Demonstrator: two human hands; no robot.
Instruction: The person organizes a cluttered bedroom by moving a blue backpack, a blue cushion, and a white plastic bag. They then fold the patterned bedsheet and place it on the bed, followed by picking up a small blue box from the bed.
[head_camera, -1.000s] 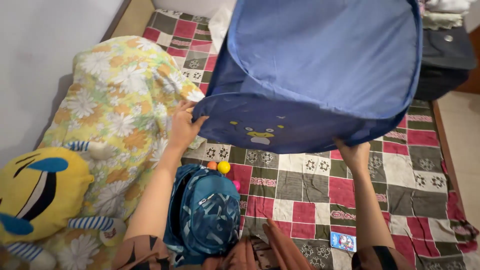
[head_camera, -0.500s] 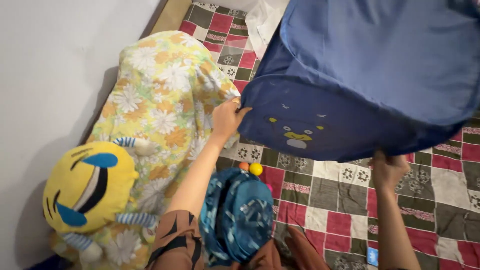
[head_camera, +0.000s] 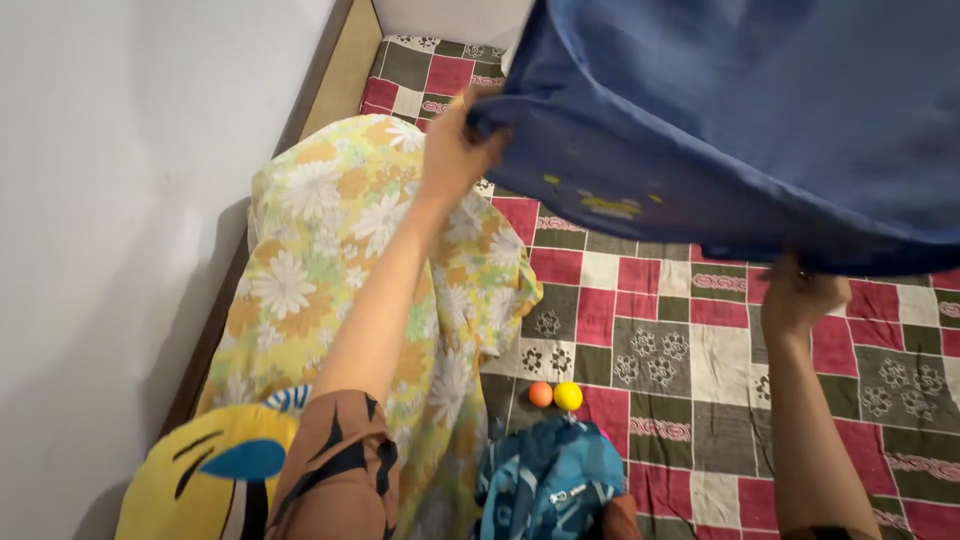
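Note:
A large dark blue cloth (head_camera: 740, 120) hangs lifted above a bed, filling the upper right of the head view. My left hand (head_camera: 455, 145) grips its near left corner, raised high over a mound covered in yellow flowered fabric (head_camera: 340, 260). My right hand (head_camera: 800, 295) grips the cloth's lower edge at the right, partly hidden beneath it. Under the cloth lies a checked bedsheet (head_camera: 650, 330) of red, olive and white squares.
An orange ball (head_camera: 540, 394) and a yellow ball (head_camera: 568, 396) rest on the sheet. A blue patterned backpack (head_camera: 550, 485) sits at the bottom. A yellow face-shaped cushion (head_camera: 200, 480) lies at bottom left. A white wall (head_camera: 120, 200) borders the bed's left side.
Both hands have lifted the blue cloth higher and farther from me. The view has shifted so the balls and backpack sit lower in frame.

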